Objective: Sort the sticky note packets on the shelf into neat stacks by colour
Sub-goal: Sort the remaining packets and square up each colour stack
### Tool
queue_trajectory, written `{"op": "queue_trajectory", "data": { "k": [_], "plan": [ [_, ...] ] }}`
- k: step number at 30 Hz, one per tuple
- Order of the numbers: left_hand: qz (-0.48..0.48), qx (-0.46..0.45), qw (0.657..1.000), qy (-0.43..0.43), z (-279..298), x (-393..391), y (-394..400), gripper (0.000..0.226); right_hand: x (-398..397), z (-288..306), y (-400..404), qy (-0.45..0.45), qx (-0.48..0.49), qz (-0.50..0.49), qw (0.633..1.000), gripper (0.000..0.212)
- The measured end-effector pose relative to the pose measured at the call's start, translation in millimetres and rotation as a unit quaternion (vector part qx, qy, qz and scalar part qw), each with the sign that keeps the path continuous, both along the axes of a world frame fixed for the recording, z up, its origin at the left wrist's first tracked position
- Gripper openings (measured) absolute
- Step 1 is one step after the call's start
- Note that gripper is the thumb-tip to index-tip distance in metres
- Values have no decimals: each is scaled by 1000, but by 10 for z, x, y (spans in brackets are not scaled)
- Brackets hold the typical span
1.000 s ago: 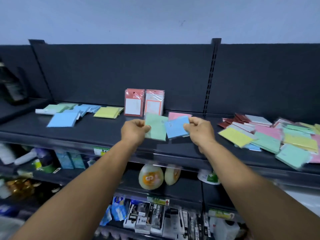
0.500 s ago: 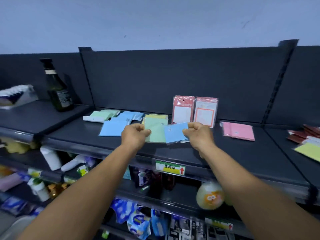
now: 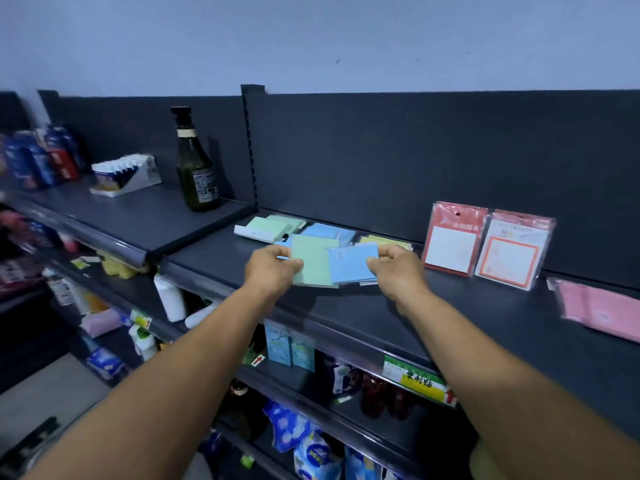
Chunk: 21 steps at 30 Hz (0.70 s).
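Above the dark shelf [image 3: 485, 306], at the centre of the view, two bare hands hold sticky note packets side by side. The left hand [image 3: 272, 268] pinches a green packet [image 3: 313, 263] by its left edge; the right hand [image 3: 398, 271] pinches a blue packet [image 3: 353, 265] by its right edge, and the blue one overlaps the green one's right side. Small dark print on the blue packet is too fine to read.

At 12 o'clock from the hands, flat on the shelf, lie a green stack [image 3: 270, 227], a blue stack [image 3: 330, 233] and a yellow stack [image 3: 384, 241]. At 3 o'clock two red-bordered label packs [image 3: 485, 247] lean on the back panel; their Chinese headings are blurred. Further toward 4 o'clock lies a pink packet [image 3: 602, 311].

At 10 o'clock a dark green bottle [image 3: 196, 168] stands upright, its back label unreadable. At 5 o'clock, on the shelf edge, a green and yellow price tag [image 3: 417, 381] bears Chinese characters and a red arrow.
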<state>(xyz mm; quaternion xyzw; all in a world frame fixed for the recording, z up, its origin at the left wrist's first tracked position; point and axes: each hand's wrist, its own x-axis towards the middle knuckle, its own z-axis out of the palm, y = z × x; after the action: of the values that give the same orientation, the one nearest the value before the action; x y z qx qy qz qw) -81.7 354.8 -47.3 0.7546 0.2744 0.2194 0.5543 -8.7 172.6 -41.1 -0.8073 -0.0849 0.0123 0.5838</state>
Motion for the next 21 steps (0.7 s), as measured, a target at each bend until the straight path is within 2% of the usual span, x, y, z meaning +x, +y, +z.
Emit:
{"op": "queue_trajectory", "data": {
  "k": [5,7,9,13,21],
  "plan": [
    [56,9,998,-10,-7,37,366,11,126,22,224,-4,-11,35,999,15],
    [72,18,997,-8,-24,31,495,5,143,7,336,3,-9,42,999,21],
    [87,21,996,-9,-29,41,635,13,163,2,446,10,-8,48,999,23],
    [103,29,994,-3,-7,86,925,14,176,-17,666,-1,-19,48,999,27],
    [50,39,998,31,-128,215,1464,12,98,-108,1200,-45,-151,34,987,31]
  ]
}}
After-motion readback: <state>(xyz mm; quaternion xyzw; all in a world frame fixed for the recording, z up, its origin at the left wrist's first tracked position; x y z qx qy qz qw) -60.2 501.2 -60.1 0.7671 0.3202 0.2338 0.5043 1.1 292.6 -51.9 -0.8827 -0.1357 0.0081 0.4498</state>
